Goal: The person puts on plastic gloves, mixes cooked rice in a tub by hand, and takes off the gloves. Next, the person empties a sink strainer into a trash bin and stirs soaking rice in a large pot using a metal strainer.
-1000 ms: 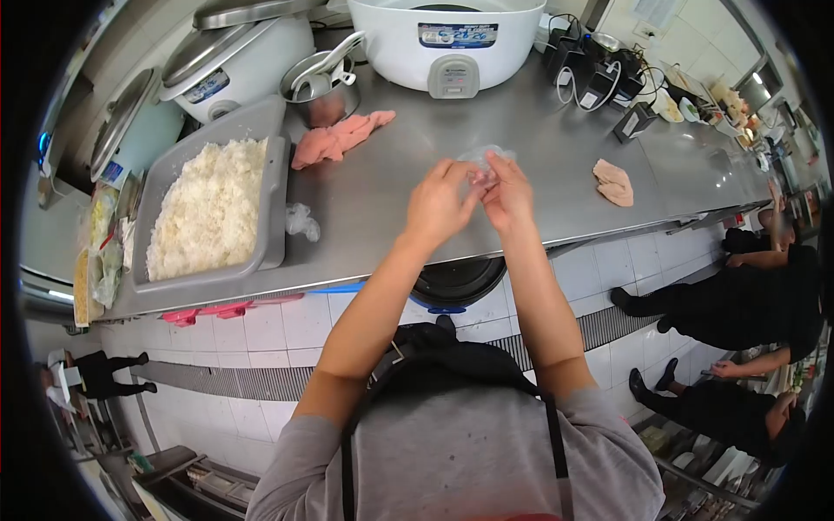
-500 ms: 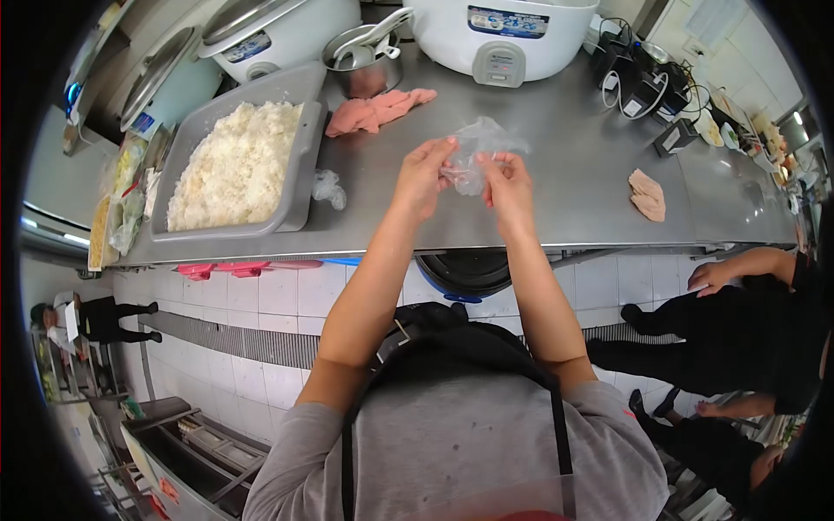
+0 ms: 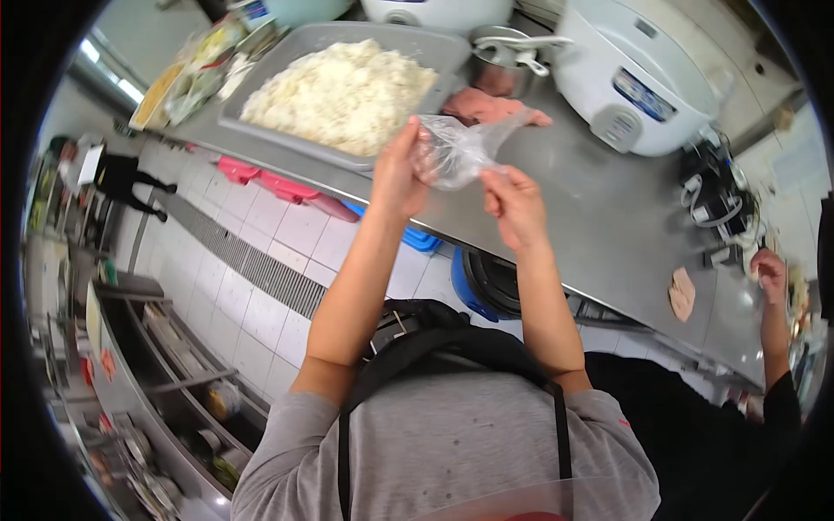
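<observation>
A thin clear plastic bag [image 3: 456, 152] is stretched between my two hands above the counter, just right of the rice tub. My left hand [image 3: 401, 174] grips its left side, with the film bunched against the fingers. With closed fingers, my right hand [image 3: 517, 207] pinches the bag's lower right edge. Part of the film flares up to the right, over a crumpled pink cloth [image 3: 486, 106]. The grey tub [image 3: 304, 149] beside my left hand holds a large heap of cooked white rice [image 3: 343, 95].
Behind the cloth stands a metal pot [image 3: 499, 74] with white-handled utensils. A white rice cooker [image 3: 638, 82] is at the back right, near black chargers and cables [image 3: 717, 195]. Another cloth [image 3: 682, 295] lies on the steel counter [image 3: 591, 217]. A co-worker's hand [image 3: 768, 269] is at far right.
My view has turned left, and my hands have come nearer the rice tub. The plastic bag is spread wider between them. The co-worker at right has moved closer, one hand now over the counter.
</observation>
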Tool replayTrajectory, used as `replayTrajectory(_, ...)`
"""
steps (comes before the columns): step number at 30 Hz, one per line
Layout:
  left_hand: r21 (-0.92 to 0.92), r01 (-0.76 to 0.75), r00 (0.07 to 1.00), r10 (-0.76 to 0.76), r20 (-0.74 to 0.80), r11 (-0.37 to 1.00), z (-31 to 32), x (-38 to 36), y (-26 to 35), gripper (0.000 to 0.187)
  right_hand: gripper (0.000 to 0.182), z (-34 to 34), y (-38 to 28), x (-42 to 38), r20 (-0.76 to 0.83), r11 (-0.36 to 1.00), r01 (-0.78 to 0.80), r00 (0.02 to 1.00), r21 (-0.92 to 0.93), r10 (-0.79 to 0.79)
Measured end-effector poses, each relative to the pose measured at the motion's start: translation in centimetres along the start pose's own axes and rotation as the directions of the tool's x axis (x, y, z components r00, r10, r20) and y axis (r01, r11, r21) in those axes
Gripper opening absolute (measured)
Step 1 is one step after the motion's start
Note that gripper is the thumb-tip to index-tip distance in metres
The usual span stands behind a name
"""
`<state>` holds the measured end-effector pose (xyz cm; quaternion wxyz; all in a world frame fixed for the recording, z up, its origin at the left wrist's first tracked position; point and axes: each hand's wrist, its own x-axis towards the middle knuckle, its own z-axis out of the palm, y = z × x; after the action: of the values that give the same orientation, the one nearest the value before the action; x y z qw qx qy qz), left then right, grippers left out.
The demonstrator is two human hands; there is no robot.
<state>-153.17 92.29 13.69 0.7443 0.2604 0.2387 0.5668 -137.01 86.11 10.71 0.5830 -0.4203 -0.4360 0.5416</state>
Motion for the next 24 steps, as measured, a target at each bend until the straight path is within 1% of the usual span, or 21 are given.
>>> replayTrajectory(1, 0.031, -0.022, 0.998, 0.023, -0.051, 0.999, -1.4, -0.2, 1.9, 0.021, 0.014, 0.9, 0.0, 0.6, 0.02, 0.948, -0.044, 0.999, 0.316, 0.04)
replayTrajectory(2, 0.06, -0.038, 0.994, 0.044, -0.102, 0.997, -3.0, -0.8, 4.0, 0.021, 0.014, 2.3, -0.1, 1.1, 0.055, 0.949, -0.056, 0.998, 0.31, 0.041)
replayTrajectory(3, 0.055, -0.067, 0.991, 0.073, -0.114, 0.996, -4.2, -1.6, 5.8, 0.021, 0.012, 3.9, -0.5, 1.6, 0.035, 0.946, -0.014, 0.999, 0.324, 0.003)
replayTrajectory(4, -0.01, -0.036, 0.988, 0.034, -0.148, 0.999, -5.2, -2.6, 7.6, 0.02, 0.011, 5.6, -0.9, 2.0, 0.012, 0.94, 0.033, 0.999, 0.338, -0.04)
replayTrajectory(5, -0.077, -0.006, 0.985, -0.008, -0.174, 0.997, -6.1, -3.5, 9.2, 0.021, 0.011, 7.7, -1.0, 2.4, 0.04, 0.942, 0.033, 0.998, 0.335, -0.049)
replayTrajectory(6, -0.079, -0.037, 0.984, 0.022, -0.174, 0.996, -7.1, -4.4, 10.3, 0.021, 0.011, 10.1, -1.0, 2.6, 0.005, 0.939, 0.034, 0.999, 0.343, -0.038)
replayTrajectory(7, -0.048, -0.162, 0.935, 0.137, -0.327, 0.986, -8.7, -5.3, 11.0, 0.023, 0.012, 12.7, -0.8, 2.8, -0.029, 0.935, 0.035, 0.999, 0.353, -0.026)
replayTrajectory(8, 0.0, -0.278, 0.846, 0.245, -0.473, 0.961, -10.6, -6.4, 11.6, 0.027, 0.012, 15.6, -0.3, 3.0, 0.001, 0.934, 0.032, 0.999, 0.355, -0.035)
replayTrajectory(10, 0.137, -0.34, 0.892, 0.366, -0.264, 0.93, -16.5, -8.5, 11.5, 0.03, 0.013, 21.8, 1.2, 3.0, -0.033, 0.837, -0.002, 0.999, 0.548, 0.024)
replayTrajectory(11, 0.172, -0.242, 0.927, 0.28, -0.25, 0.955, -16.3, -10.5, 12.3, 0.031, 0.013, 25.1, 2.4, 2.9, 0.023, 0.806, -0.073, 0.997, 0.588, 0.074)
replayTrajectory(12, 0.181, -0.179, 0.933, 0.225, -0.281, 0.967, -15.4, -12.0, 13.5, 0.029, 0.01, 28.6, 3.3, 2.3, 0.042, 0.794, -0.143, 0.988, 0.592, 0.146)
replayTrajectory(14, 0.239, -0.304, 0.872, 0.371, -0.32, 0.922, -17.5, -12.1, 15.2, 0.025, 0.008, 33.2, 7.5, 1.6, 0.255, 0.837, -0.209, 0.963, 0.506, 0.087)
replayTrajectory(15, 0.216, -0.338, 0.842, 0.397, -0.365, 0.916, -19.2, -12.4, 16.8, 0.025, 0.008, 34.8, 8.9, 1.2, 0.308, 0.847, -0.255, 0.944, 0.467, 0.115)
replayTrajectory(17, 0.185, -0.214, 0.855, 0.275, -0.439, 0.959, -22.6, -13.0, 20.6, 0.029, 0.009, 38.0, 10.6, 0.4, 0.381, 0.85, -0.361, 0.9, 0.383, 0.211)
replayTrajectory(18, 0.176, -0.243, 0.834, 0.298, -0.464, 0.954, -24.1, -13.5, 21.8, 0.029, 0.009, 39.4, 10.9, 0.1, 0.417, 0.85, -0.386, 0.881, 0.358, 0.225)
replayTrajectory(20, 0.224, -0.285, 0.83, 0.357, -0.428, 0.932, -26.7, -14.0, 23.5, 0.032, 0.01, 41.4, 11.1, 0.2, 0.29, 0.843, -0.396, 0.908, 0.365, 0.301)
replayTrajectory(22, 0.228, -0.263, 0.818, 0.342, -0.463, 0.938, -28.6, -15.1, 25.4, 0.032, 0.009, 42.5, 11.0, 1.5, 0.262, 0.862, -0.385, 0.914, 0.33, 0.309)
replayTrajectory(24, 0.403, -0.191, 0.878, 0.34, -0.337, 0.895, -31.3, -16.2, 26.9, 0.029, 0.011, 43.1, 11.7, 3.3, 0.248, 0.834, -0.377, 0.922, 0.403, 0.297)
